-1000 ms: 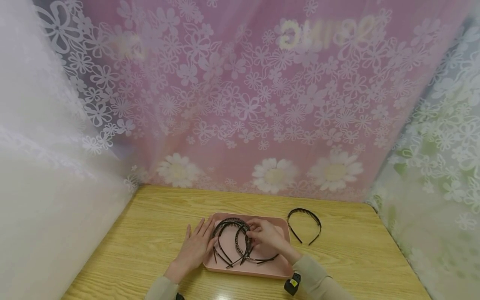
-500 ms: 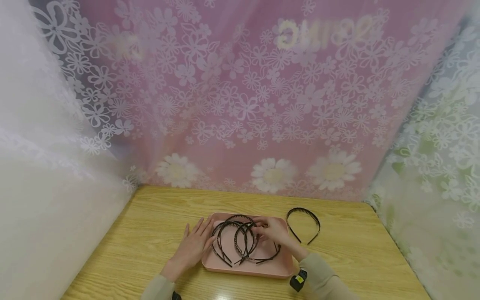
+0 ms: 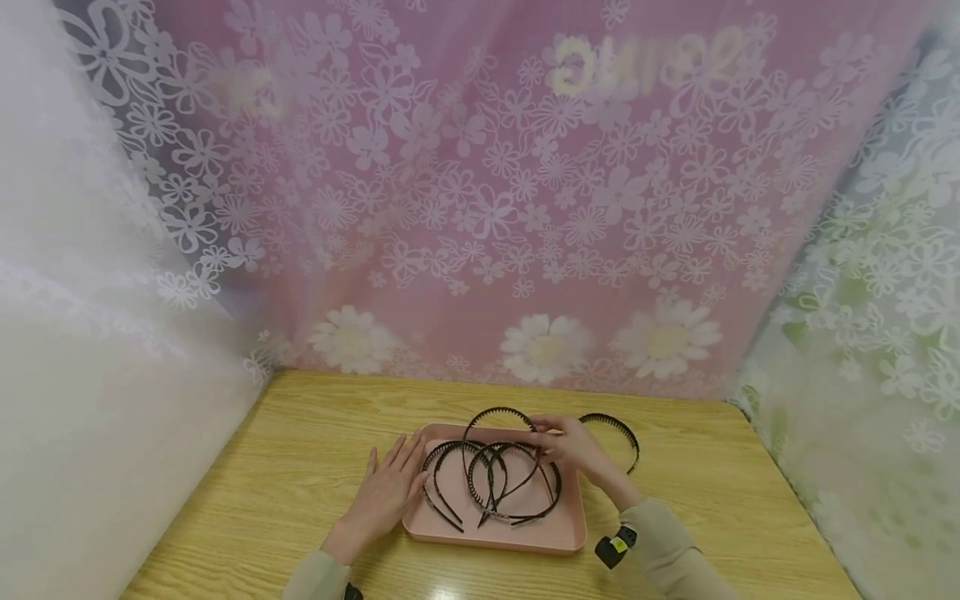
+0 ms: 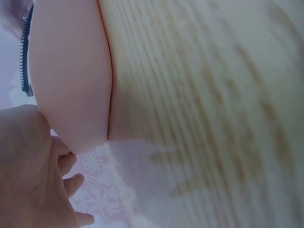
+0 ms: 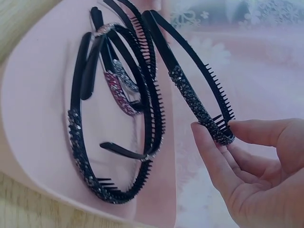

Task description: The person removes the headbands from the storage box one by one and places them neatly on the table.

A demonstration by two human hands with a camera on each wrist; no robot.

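Your right hand pinches a toothed black headband between thumb and fingers, at the stretch of its band studded with dark, glittering stones. You have that headband raised over the tray's 12 o'clock side, its arch reaching past the far rim in the head view. Your left hand holds nothing; its fingers are straight and spread, and it rests against the pink tray at 9 o'clock. Inside the tray, more toothed headbands overlap in a heap, too tangled for you to count surely; one shows red stones. At the tray's 2 o'clock, a separate headband lies on the wood-grain table, partly hidden by your right hand. Beyond, at 12 o'clock, hangs a pink floral curtain.
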